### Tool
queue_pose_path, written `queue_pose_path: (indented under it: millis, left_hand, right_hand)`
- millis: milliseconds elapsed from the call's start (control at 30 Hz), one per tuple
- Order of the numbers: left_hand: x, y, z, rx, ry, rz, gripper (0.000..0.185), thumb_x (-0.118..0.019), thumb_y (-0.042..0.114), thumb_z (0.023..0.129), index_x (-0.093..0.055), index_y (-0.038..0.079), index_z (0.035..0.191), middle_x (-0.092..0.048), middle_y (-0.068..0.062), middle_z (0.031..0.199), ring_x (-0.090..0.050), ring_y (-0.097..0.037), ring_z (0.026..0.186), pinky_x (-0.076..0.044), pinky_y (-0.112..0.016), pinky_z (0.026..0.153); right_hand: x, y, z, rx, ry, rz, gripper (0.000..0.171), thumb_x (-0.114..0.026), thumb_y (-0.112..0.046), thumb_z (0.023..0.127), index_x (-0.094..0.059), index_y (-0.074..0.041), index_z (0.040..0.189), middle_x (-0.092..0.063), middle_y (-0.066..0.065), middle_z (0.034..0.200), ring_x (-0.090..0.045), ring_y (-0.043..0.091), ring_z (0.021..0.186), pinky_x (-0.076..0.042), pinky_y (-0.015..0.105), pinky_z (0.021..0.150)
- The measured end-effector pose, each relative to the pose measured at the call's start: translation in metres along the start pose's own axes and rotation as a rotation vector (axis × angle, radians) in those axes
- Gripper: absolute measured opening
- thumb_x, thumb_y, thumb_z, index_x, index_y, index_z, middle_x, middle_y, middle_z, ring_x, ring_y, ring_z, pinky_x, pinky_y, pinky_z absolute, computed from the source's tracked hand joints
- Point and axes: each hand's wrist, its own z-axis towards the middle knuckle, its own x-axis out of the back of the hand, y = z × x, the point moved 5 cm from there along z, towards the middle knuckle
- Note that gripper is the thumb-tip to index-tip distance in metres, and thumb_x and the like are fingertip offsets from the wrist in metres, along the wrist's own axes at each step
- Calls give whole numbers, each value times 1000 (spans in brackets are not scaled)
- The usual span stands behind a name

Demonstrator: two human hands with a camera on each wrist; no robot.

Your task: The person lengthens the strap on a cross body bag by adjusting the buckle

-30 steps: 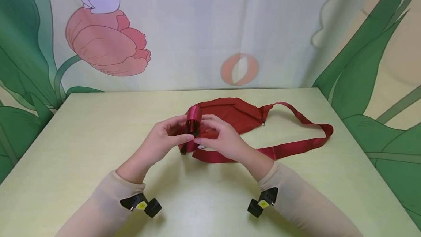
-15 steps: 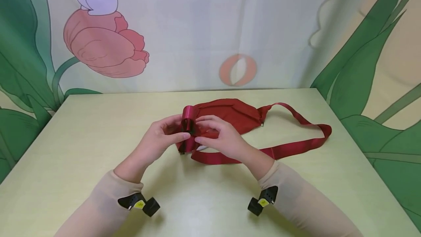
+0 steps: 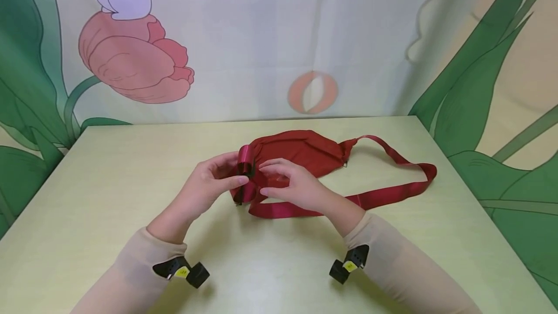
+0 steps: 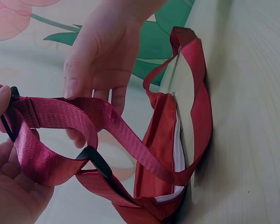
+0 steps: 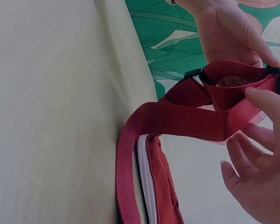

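Note:
A red waist bag (image 3: 301, 151) lies on the table, its dark red webbing strap (image 3: 392, 195) looped out to the right. My left hand (image 3: 207, 183) holds a raised, doubled part of this strap at the bag's left end. In the left wrist view its thumb presses on a black slider (image 4: 9, 114), and a second black slider (image 4: 97, 161) sits lower on the webbing. My right hand (image 3: 296, 185) is just right of the raised loop, fingers loosely spread. Its thumb (image 5: 259, 95) appears to touch the strap's edge; the fingers below do not close on it.
The pale table (image 3: 270, 265) reaches back to a printed curtain (image 3: 244, 52) with flowers and leaves. A white zip (image 5: 147, 179) runs along the bag's edge. Each sleeve bears a small black wrist camera (image 3: 198, 275).
My left hand has moved a little to the left with the strap loop. The right fingers have come away from the loop, so the gap between the hands is wider.

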Motion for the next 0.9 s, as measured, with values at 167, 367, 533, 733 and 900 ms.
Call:
queue_pose_path:
  millis: [167, 367, 533, 733, 900]
  left_hand:
    - [-4, 0, -1, -8, -25, -14, 51, -69, 18, 85, -51, 11, 132, -59, -9, 115, -57, -25, 104, -49, -37, 84]
    - [-7, -2, -2, -1, -34, -3, 54, -70, 18, 85, -49, 11, 135, -58, -10, 117, -56, -27, 105, -51, -38, 83]
    - [-8, -6, -2, 12, -33, 3, 55, -69, 17, 85, -48, 10, 135, -57, -11, 116, -56, -27, 105, -50, -38, 84]
    - [-6, -6, -3, -7, -19, -5, 52, -69, 17, 86, -50, 9, 133, -58, -11, 115, -56, -26, 104, -49, -36, 85]
    - [-3, -7, -3, 0, 0, -1, 51, -69, 18, 85, -50, 9, 133, -58, -11, 115, -56, -26, 103, -49, -34, 84]
  right_hand:
    - [-4, -7, -1, 31, 12, 90, 51, -73, -25, 82, -55, -13, 129, -49, -5, 127, -52, 14, 109, -47, 37, 90]
    - [-3, -15, 0, 73, 71, 115, 45, -73, -21, 82, -60, -12, 124, -50, -5, 124, -54, 16, 107, -48, 40, 88]
    - [-3, -15, -1, 61, 84, 84, 40, -73, -21, 82, -62, -12, 120, -52, -6, 122, -54, 14, 106, -48, 36, 88]
    - [-2, -13, -1, 63, 82, 63, 40, -72, -23, 83, -63, -13, 120, -52, -8, 122, -53, 12, 109, -47, 40, 89]
    - [0, -10, -2, 52, 76, 47, 38, -72, -23, 83, -64, -13, 118, -52, -9, 123, -50, 12, 113, -48, 40, 88]
